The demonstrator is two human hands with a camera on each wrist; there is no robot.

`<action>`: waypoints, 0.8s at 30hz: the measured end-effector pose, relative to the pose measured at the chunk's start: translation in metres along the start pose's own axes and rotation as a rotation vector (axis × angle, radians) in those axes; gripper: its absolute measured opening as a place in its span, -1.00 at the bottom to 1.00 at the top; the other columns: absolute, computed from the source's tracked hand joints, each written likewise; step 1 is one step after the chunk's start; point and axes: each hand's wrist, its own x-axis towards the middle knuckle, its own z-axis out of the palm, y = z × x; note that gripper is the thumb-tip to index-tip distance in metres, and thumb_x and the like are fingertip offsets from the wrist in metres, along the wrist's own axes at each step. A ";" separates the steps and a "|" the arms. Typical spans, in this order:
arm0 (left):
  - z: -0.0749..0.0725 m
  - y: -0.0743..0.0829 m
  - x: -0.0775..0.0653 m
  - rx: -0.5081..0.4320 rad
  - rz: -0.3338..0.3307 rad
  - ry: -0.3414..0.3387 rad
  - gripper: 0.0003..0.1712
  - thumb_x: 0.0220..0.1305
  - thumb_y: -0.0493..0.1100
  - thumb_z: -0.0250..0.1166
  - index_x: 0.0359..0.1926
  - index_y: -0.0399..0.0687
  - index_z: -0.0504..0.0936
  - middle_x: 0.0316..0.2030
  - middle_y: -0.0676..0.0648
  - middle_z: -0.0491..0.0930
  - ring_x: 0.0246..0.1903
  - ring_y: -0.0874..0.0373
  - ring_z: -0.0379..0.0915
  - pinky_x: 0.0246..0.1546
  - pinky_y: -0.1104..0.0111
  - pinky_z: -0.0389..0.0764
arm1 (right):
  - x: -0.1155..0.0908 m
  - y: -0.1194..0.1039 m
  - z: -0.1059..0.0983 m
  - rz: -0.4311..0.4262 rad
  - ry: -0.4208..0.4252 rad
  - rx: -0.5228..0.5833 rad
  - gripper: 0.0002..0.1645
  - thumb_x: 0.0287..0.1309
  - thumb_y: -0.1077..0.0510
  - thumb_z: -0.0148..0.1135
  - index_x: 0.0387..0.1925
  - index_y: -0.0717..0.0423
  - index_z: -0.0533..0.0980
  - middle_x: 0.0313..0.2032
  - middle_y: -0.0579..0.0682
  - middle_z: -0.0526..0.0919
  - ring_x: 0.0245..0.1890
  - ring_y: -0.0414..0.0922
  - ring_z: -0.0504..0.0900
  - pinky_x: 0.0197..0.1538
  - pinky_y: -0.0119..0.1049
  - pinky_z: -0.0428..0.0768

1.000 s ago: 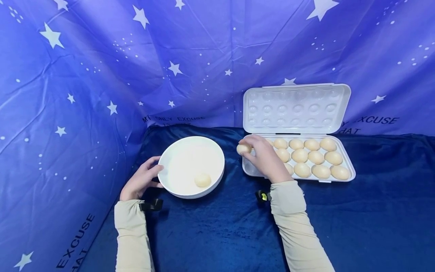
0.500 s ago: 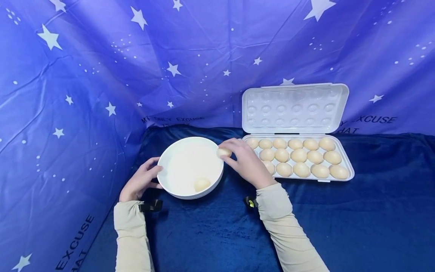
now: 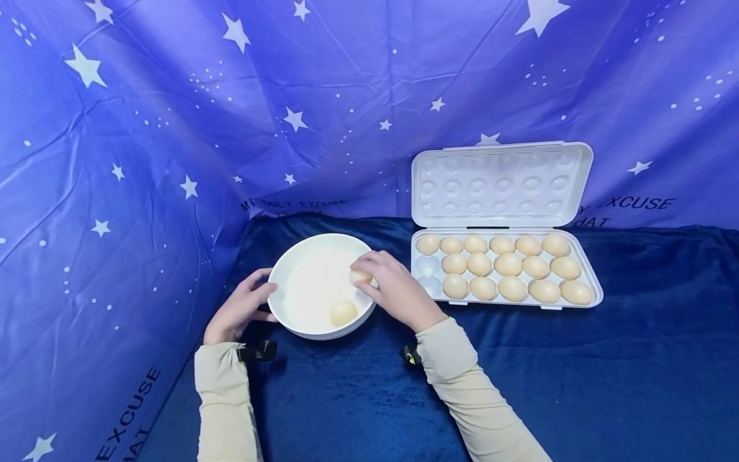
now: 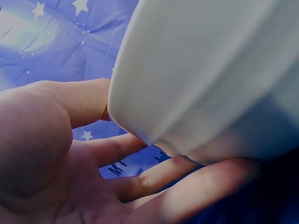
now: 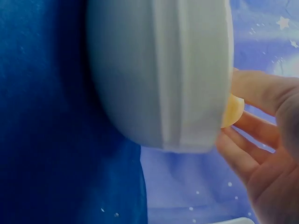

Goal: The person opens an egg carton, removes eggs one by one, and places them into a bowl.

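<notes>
A white bowl (image 3: 306, 282) stands on the dark blue cloth, with one egg (image 3: 343, 313) lying inside toward its near right side. My left hand (image 3: 245, 305) grips the bowl's left edge, thumb at the rim and fingers beneath the outer wall, as the left wrist view shows. At the right rim, my right hand (image 3: 398, 289) pinches another egg (image 3: 360, 276) over the inside of the bowl. In the right wrist view that egg (image 5: 233, 111) is partly hidden behind the bowl wall (image 5: 196, 84). To the right lies an opened white egg carton (image 3: 594, 296) holding rows of eggs (image 3: 510, 264).
The carton's lid (image 3: 502, 186) leans up against the purple-blue star-printed curtain (image 3: 346, 77). Two hollows (image 3: 428, 274) at the carton's left end hold no egg. Dark blue velvety cloth (image 3: 346, 398) covers the surface in front.
My right hand has carried an egg leftward from the carton's left end to over the bowl's right rim. My left hand keeps its hold on the bowl.
</notes>
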 end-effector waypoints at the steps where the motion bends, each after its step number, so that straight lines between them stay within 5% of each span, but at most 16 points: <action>1: 0.000 0.000 0.000 -0.001 -0.001 0.002 -0.41 0.46 -0.23 0.04 0.41 -0.30 0.14 -0.19 -0.05 0.58 -0.29 0.22 0.60 -0.38 0.23 0.73 | 0.000 -0.001 0.002 0.000 -0.009 -0.008 -0.70 0.33 0.13 0.25 0.04 0.13 0.62 0.05 0.04 0.63 0.10 -0.03 0.54 0.23 -0.13 0.50; 12: 0.002 -0.004 0.003 0.014 -0.012 0.023 -0.44 0.45 -0.21 0.03 0.39 -0.28 0.18 -0.01 -0.23 0.45 -0.27 0.21 0.60 -0.37 0.22 0.74 | 0.002 -0.008 0.011 -0.008 -0.048 -0.120 -0.75 0.24 0.13 0.35 -0.08 0.14 0.66 -0.13 0.02 0.68 -0.01 -0.04 0.59 0.08 -0.18 0.60; 24: 0.001 -0.003 0.003 -0.005 -0.022 0.021 -0.42 0.43 -0.21 0.03 0.40 -0.28 0.18 -0.13 -0.11 0.50 -0.28 0.22 0.61 -0.36 0.22 0.73 | 0.005 -0.012 0.017 0.015 -0.099 -0.159 -0.80 0.23 0.10 0.35 -0.18 0.13 0.67 -0.24 -0.02 0.72 -0.15 -0.07 0.57 -0.04 -0.19 0.59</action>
